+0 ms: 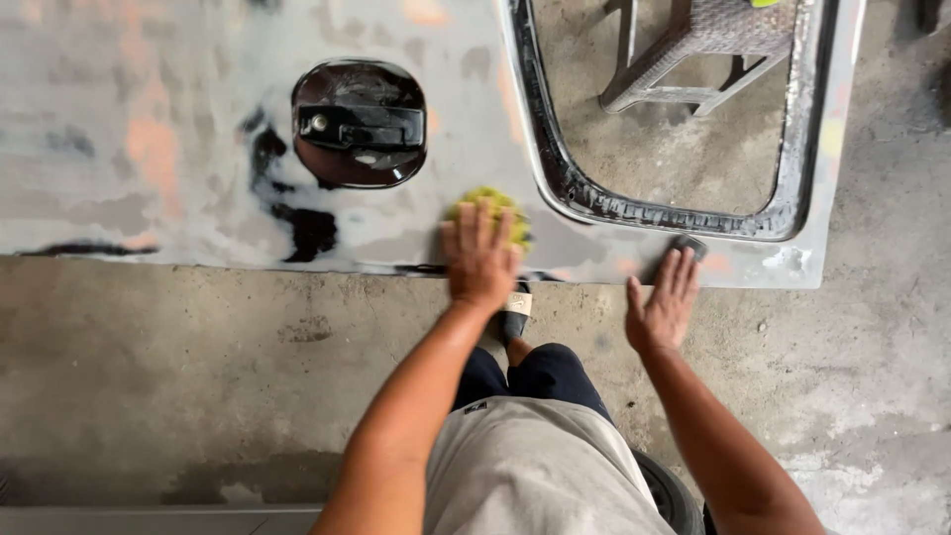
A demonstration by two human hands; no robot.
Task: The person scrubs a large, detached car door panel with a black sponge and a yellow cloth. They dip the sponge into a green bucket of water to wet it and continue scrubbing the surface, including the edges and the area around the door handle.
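Already much of the panel [198, 119] is sanded to grey, I judge; black patches remain at ten o'clock. My left hand [479, 260] presses flat on the pad [495, 210], grasping nothing else; my right hand [662, 302] rests open on the edge. Beyond, a handle [359, 124], window frame [555, 168], stool [693, 50], concrete floor [198, 376].

The door panel [198, 119] looks like metal, sanded matt grey, with dull orange patches and some black paint remaining. The handle recess [359, 124] is glossy black and reflects light. The window frame [555, 168] carries a black seal, rough and spotted with grey dust. The pad [505, 213] under the left hand [480, 260] seems a coarse yellow-green fibre. The floor [198, 376] is rough, stained concrete. The stool [708, 50] looks like matt woven plastic.
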